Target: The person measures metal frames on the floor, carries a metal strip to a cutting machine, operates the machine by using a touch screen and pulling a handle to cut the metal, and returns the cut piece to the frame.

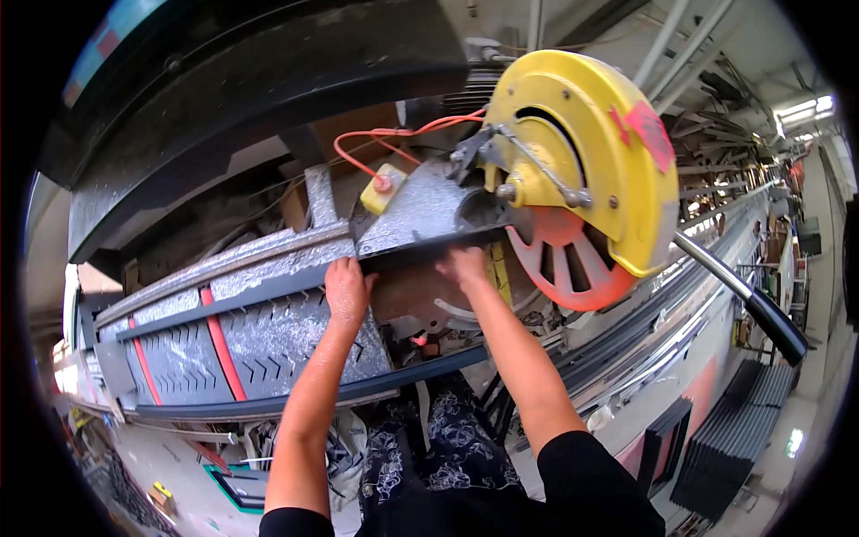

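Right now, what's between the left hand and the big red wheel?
In the head view, going from the left hand to the red wheel, the right hand comes between, at a long dark bar, then a yellow strip.

Metal-cutting workshop, large power saw with a rounded yellow metal guard [599,143], long grey metal desk [286,336] strewn with silvery shavings, long grey bars [658,336] piled at right, dark ribbed stack [738,438] on the floor.
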Tool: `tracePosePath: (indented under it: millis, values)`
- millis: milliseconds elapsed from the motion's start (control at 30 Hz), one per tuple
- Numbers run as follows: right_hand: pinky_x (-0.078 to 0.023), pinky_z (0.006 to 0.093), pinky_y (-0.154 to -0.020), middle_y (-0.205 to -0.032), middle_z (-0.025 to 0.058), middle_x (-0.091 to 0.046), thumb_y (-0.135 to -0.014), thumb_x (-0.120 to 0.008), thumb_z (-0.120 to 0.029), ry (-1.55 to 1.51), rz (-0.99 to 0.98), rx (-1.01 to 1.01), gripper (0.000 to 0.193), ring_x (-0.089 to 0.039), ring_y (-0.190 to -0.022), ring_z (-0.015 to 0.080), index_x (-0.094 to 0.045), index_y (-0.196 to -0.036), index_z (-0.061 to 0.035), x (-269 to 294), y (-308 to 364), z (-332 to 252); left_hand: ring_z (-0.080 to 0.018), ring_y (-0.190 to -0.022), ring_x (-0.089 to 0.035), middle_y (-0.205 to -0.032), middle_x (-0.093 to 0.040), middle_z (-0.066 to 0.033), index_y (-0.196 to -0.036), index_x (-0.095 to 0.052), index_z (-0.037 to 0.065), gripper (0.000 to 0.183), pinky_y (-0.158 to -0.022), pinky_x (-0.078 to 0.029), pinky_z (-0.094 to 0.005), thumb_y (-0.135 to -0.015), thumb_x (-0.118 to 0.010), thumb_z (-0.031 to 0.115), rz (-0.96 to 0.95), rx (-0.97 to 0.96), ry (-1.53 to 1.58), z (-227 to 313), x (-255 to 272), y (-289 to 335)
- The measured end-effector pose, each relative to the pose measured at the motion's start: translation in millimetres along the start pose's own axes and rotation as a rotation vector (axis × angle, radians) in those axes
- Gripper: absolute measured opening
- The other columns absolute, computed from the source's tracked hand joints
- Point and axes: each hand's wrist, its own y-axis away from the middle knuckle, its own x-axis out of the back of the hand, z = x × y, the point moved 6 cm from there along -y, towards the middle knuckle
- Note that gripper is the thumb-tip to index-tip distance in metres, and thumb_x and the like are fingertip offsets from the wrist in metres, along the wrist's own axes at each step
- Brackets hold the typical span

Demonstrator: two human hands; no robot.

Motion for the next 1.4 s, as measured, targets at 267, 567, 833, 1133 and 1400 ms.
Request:
tracePosePath:
  millis: [267,567,833,1133,1400]
  values:
    - [-0.049,0.0289,-0.041,-0.070,0.0147,-0.065,-0.096,-0.059,-0.016,0.175,0.114,0.110,0.024,-0.063,-0.051,0.0189,-0.055,-0.089,0.0068,14,23,-9,-0.0313,-0.096,-0.058,-0.097,-0.063,-0.0116,-0.100,-0.064,0.005,0.037,-0.083,-0.044,-0.0440,-0.072,-0.077,0.024,0.010,-0.207,0.022,1,0,-5]
    - [-0.053,0.0336,-0.063,-0.087,0.0117,-0.069,-0.085,-0.069,-0.008,0.931,0.469,1.877,0.018,-0.067,-0.069,0.0264,-0.067,-0.102,-0.0017,75,464,-289,-0.0341,-0.094,-0.059,-0.094,-0.062,-0.0130,-0.094,-0.064,0.005,0.032,-0.077,-0.047,-0.0463,-0.070,-0.078,0.023,-0.081,-0.126,-0.071,-31,-13,-4]
    - [-0.054,0.0436,-0.068,-0.074,0.0178,-0.067,-0.079,-0.070,-0.043,1.518,0.363,0.977,0.040,-0.067,-0.073,0.0348,-0.071,-0.078,-0.0029,112,473,-377,-0.0386,-0.091,-0.059,-0.093,-0.062,-0.0171,-0.094,-0.064,0.003,0.034,-0.078,-0.049,-0.0481,-0.069,-0.079,0.021,-0.092,-0.123,-0.003,-26,-22,-14]
    - [-0.056,0.0416,-0.060,-0.071,0.0137,-0.066,-0.081,-0.072,-0.036,1.204,0.555,0.832,0.038,-0.068,-0.067,0.0322,-0.061,-0.083,0.0001,192,450,-220,-0.0424,-0.103,-0.057,-0.111,-0.062,-0.0248,-0.110,-0.064,-0.003,0.049,-0.089,-0.048,-0.0473,-0.076,-0.080,0.029,-0.135,-0.254,0.007,-89,-76,-39]
    - [-0.053,0.0480,-0.063,-0.070,0.0168,-0.065,-0.074,-0.075,-0.021,0.715,0.649,0.572,0.027,-0.066,-0.070,0.0375,-0.061,-0.083,0.0008,266,369,-40,-0.0393,-0.099,-0.060,-0.110,-0.064,-0.0266,-0.112,-0.061,-0.010,0.053,-0.091,-0.048,-0.0445,-0.081,-0.078,0.028,-0.486,-0.254,0.127,-45,-93,-33]
